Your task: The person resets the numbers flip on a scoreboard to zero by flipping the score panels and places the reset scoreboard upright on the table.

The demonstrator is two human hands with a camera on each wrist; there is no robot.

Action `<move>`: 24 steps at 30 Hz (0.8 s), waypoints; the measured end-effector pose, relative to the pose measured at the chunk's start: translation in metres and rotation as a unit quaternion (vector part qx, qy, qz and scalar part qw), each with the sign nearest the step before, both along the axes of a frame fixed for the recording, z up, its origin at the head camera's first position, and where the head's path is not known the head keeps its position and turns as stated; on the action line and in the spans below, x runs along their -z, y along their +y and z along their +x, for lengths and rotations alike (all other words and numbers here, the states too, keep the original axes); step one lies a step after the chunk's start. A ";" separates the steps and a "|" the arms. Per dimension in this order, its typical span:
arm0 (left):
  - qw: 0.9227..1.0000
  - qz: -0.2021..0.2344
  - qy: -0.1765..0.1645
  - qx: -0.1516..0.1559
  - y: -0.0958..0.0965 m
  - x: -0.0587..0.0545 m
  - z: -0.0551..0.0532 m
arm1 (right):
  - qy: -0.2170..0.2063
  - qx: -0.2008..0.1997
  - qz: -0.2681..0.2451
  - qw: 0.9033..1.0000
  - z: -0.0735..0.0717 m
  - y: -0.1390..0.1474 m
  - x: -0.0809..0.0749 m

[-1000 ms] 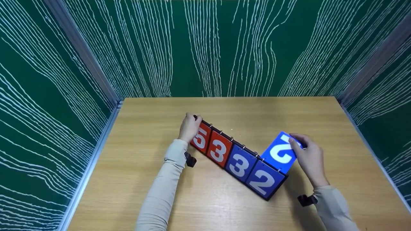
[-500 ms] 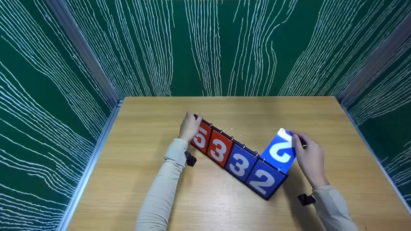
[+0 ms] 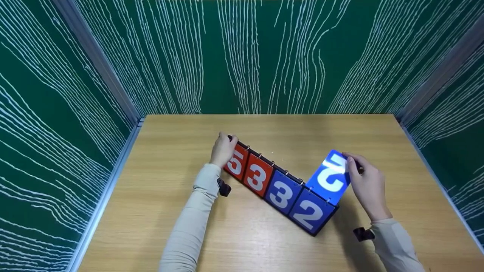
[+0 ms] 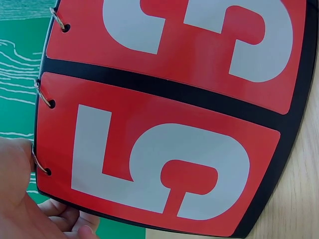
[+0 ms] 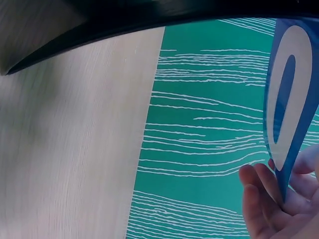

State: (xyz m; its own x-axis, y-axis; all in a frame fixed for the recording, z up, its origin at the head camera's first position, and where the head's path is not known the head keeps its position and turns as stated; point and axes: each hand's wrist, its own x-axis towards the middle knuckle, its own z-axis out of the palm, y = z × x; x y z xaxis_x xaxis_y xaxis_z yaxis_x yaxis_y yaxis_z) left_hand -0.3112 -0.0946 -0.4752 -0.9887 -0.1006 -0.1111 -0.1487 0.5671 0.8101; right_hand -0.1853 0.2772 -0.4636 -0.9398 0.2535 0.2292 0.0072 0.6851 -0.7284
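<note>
A flip scoreboard (image 3: pixel 278 177) leans at a slant across the table, showing red 5 and 3, then blue 3 and 2. My left hand (image 3: pixel 223 150) grips its far left corner; the left wrist view shows the red 5 card (image 4: pixel 154 159) close up, with fingers partly behind the board's edge. At the other end, my right hand (image 3: pixel 366 185) pinches the free edge of a blue number card (image 3: pixel 329 177), raised above the top edge and still on its rings. This card's face bears an upside-down white digit with glare. In the right wrist view, a 0 (image 5: pixel 299 50) shows on its other side.
The wooden table (image 3: pixel 181 136) lies under the scoreboard. Green walls with white wavy lines (image 3: pixel 242 56) stand behind it and at both sides, with metal posts (image 3: pixel 102 60) at the corners. A black wrist camera (image 3: pixel 363 234) sits on the right sleeve.
My right hand has moved slightly up and to the right, and the glare on the raised blue card has shifted. The left hand and scoreboard stay nearly still.
</note>
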 end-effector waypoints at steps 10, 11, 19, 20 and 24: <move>1.000 -0.010 0.006 -0.001 0.000 0.000 -0.001 | 0.072 0.001 0.037 0.997 0.000 -0.002 0.000; 1.000 -0.012 0.009 0.000 0.000 0.000 -0.001 | 0.077 0.002 0.035 0.996 0.000 -0.003 0.000; 1.000 -0.005 0.004 0.005 0.000 0.001 0.000 | 0.055 0.012 -0.044 0.997 0.002 -0.002 -0.011; 1.000 -0.004 0.003 0.005 0.000 0.001 0.000 | 0.046 0.015 -0.054 0.997 0.002 -0.001 -0.013; 1.000 0.001 -0.003 0.004 0.000 0.001 0.000 | 0.025 0.020 -0.090 0.995 0.004 -0.001 -0.021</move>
